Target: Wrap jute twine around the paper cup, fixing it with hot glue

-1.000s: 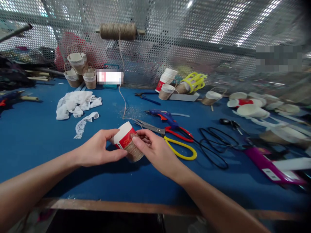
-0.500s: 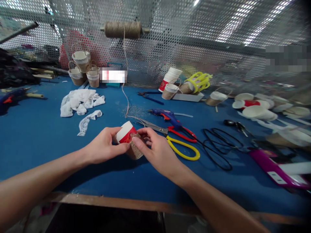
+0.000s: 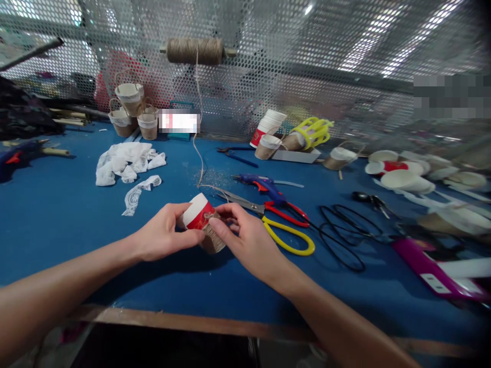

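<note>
Tilted over the table is a red and white paper cup (image 3: 198,210), its lower part wound with brown jute twine (image 3: 213,236). My left hand (image 3: 166,232) is closed around the white rim side. At the wound part, my right hand (image 3: 245,235) grips the cup with its thumb pressed on the twine. A loose strand (image 3: 200,153) runs down from the twine spool (image 3: 194,51) to the table and on behind my right fingers, where its end is hidden. Scissors (image 3: 288,239) with red and yellow handles lie just beyond my right hand, beside a blue glue gun (image 3: 264,186).
White lace (image 3: 128,158) lies in a heap on the left of the blue table (image 3: 69,214). Twine-covered little baskets (image 3: 130,99) stand behind it. Pliers (image 3: 240,155), stacked paper cups (image 3: 268,122), black cable (image 3: 337,230) and a purple power strip (image 3: 433,271) are rightward.
The view has shifted very slightly. Both hands keep the same hold on the cup, with hardly any visible movement.
</note>
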The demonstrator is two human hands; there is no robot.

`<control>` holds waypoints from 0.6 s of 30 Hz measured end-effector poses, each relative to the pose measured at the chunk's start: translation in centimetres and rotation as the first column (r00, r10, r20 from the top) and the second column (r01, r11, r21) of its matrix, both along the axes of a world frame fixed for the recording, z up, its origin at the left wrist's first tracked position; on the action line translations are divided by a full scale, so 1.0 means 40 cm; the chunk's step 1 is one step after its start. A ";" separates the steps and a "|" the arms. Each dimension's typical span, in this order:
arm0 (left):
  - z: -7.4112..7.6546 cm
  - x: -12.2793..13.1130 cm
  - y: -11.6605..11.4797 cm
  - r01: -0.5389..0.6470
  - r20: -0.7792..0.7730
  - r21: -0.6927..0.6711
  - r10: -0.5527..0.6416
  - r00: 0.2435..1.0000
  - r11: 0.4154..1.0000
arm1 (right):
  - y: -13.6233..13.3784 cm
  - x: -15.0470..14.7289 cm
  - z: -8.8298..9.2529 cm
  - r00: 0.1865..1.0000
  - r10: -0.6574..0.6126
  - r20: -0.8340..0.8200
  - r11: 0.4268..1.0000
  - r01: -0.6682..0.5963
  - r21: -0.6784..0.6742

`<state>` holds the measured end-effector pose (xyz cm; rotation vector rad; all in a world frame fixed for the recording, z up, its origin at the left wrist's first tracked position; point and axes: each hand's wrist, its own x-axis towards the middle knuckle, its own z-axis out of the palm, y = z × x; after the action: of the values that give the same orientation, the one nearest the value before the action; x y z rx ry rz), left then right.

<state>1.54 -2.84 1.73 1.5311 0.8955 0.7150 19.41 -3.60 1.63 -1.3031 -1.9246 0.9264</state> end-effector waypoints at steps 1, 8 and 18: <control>0.000 -0.001 0.000 0.018 0.006 0.008 -0.018 1.000 1.000 | 0.000 0.001 -0.001 1.000 -0.002 -0.001 1.000 0.002 -0.005; 0.003 0.006 -0.003 -0.060 -0.029 -0.069 0.058 0.998 0.996 | -0.005 0.002 -0.002 0.999 0.002 0.042 1.000 -0.004 0.029; -0.001 0.009 0.005 -0.061 0.105 -0.239 0.088 0.991 0.969 | 0.009 0.018 0.014 0.991 -0.040 0.129 0.982 0.015 0.186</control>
<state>1.89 -2.63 1.69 1.2398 0.9207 0.7168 20.13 -3.26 2.18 -1.3052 -2.0343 0.6443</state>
